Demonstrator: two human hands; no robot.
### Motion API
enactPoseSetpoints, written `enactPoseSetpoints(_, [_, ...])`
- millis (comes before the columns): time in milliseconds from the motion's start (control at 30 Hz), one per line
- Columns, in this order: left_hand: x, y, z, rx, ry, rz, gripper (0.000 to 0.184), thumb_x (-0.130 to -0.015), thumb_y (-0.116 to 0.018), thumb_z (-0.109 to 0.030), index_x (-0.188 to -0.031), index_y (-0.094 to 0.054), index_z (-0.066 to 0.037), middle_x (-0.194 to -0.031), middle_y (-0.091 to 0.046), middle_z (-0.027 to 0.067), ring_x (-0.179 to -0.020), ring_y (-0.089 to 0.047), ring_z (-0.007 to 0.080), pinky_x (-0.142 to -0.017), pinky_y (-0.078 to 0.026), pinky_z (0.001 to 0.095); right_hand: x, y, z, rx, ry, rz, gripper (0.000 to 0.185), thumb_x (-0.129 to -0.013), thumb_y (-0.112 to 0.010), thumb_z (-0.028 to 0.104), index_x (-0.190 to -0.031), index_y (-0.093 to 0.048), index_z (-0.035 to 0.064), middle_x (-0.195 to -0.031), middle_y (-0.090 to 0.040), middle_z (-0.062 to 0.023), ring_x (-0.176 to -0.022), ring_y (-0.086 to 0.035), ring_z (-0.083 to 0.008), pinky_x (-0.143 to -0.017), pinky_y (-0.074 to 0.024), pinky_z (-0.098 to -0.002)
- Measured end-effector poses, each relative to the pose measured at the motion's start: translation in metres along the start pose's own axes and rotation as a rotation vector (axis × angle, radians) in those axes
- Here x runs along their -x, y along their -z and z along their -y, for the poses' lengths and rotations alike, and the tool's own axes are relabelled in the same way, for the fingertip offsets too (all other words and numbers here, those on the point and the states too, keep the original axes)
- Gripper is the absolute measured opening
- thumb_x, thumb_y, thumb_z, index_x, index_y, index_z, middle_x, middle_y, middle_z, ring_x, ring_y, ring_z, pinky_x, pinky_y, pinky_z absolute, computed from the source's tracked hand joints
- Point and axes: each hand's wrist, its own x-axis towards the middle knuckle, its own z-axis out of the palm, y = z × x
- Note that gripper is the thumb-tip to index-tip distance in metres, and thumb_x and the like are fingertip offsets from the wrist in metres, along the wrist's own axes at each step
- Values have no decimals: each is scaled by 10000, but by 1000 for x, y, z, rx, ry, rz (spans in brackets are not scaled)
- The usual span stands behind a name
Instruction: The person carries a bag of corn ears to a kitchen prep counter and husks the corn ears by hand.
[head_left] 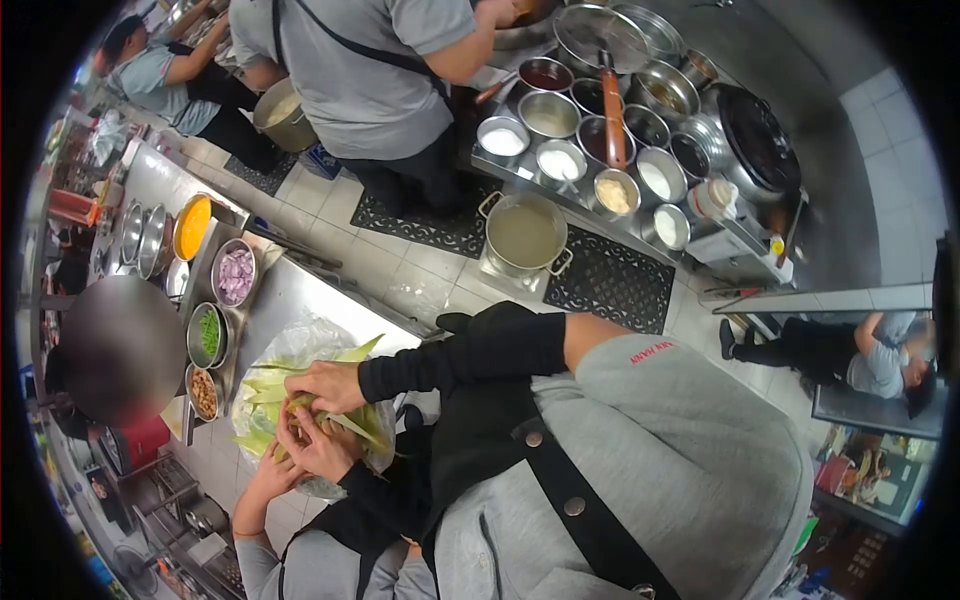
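Note:
Long pale-green leaves (262, 388) lie spread on a clear plastic bag (300, 340) at the corner of the steel table. My right hand (328, 387), coming from a black sleeve, has its fingers bent down over a leaf. Close below it, my left hand (322, 450) curls its fingers round the same bundle of leaves. What lies inside the bundle is hidden by my fingers. A co-worker's hand (272, 478) from a grey sleeve touches the leaves beside my left hand.
Bowls of chopped purple onion (236, 277), chopped greens (208, 333) and brown pieces (203, 393) line the table. A bowl of orange liquid (193, 227) stands farther along. A large pot (526, 232) sits near the floor mats. Several people stand around.

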Motion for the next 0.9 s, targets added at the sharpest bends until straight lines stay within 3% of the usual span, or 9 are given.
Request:
enactPoseSetpoints(100, [11, -7, 55, -297, -294, 319, 389, -841, -723, -200, -1198, -639, -68, -1138, -662, 64, -1142, -594, 228, -1079, -406, 484, 4, -20, -16, 46, 107, -74, 290, -778, -727, 74, -1024, -600, -12, -985, -594, -174, -1006, -593, -390, -871, -487, -457])
enactPoseSetpoints(267, [-98, 56, 164, -566, -1233, 840, 402, -760, -765, -254, -1126, -671, -115, -1094, -665, 31, -1154, -575, 244, -1133, -361, 571, 17, -25, 2, 109, 117, -169, 188, -819, -711, 135, -873, -650, -35, -963, -563, -145, -959, -589, -346, -869, -492, -430])
enactPoseSetpoints(400, [-132, 75, 174, -513, -1488, 852, 367, -756, -766, -272, -1075, -671, -115, -1052, -655, 39, -1140, -582, 262, -1129, -366, 580, 17, -33, -6, 171, 131, -155, 195, -841, -684, 171, -826, -663, -23, -942, -570, -151, -943, -595, -338, -853, -496, -429])
enactPoseSetpoints(567, [-95, 53, 144, -599, -1093, 524, 333, -823, -741, -258, -1098, -679, -82, -1049, -672, 51, -1088, -603, 231, -1054, -408, 503, 21, -30, -2, 308, 369, -278, 158, -760, -655, 163, -767, -642, 5, -837, -614, -166, -908, -601, -352, -822, -511, -431])
enactPoseSetpoints(633, [-76, 44, 116, -577, -841, 321, 321, -849, -732, -252, -1108, -682, -69, -1047, -679, 56, -1067, -611, 219, -1025, -425, 473, 24, -33, -14, 350, 264, -213, 158, -780, -653, 154, -785, -635, -3, -835, -610, -164, -868, -614, -360, -801, -510, -444])
enactPoseSetpoints(667, [-67, 35, 101, -522, -706, 222, 315, -863, -727, -249, -1113, -684, -62, -1046, -683, 58, -1057, -615, 213, -1010, -434, 457, 27, -39, -10, 180, 68, -326, 148, -828, -614, 135, -780, -624, -5, -841, -607, -171, -896, -613, -371, -812, -507, -458])
enactPoseSetpoints(767, [-40, 16, 51, -270, -339, -68, 300, -903, -712, -241, -1127, -689, -42, -1044, -693, 65, -1026, -628, 194, -965, -459, 412, 29, -53, -24, 284, -132, -395, 196, -759, -650, 172, -745, -664, -23, -857, -648, -209, -905, -626, -371, -837, -511, -457])
enactPoseSetpoints(867, [-13, -2, 11, 12, -105, -236, 289, -942, -698, -233, -1141, -694, -23, -1042, -704, 72, -995, -640, 176, -920, -485, 366, 38, -50, -57, 516, -45, -328, 186, -803, -600, 132, -773, -669, -38, -856, -647, -233, -894, -634, -413, -846, -515, -490])
enactPoseSetpoints(900, [-2, -12, 3, 81, -52, -261, 286, -956, -693, -230, -1146, -695, -16, -1042, -707, 75, -985, -644, 169, -905, -493, 351, 40, -51, -65, 395, -133, -439, 196, -800, -585, 119, -734, -666, -46, -850, -648, -256, -866, -633, -440, -832, -517, -510])
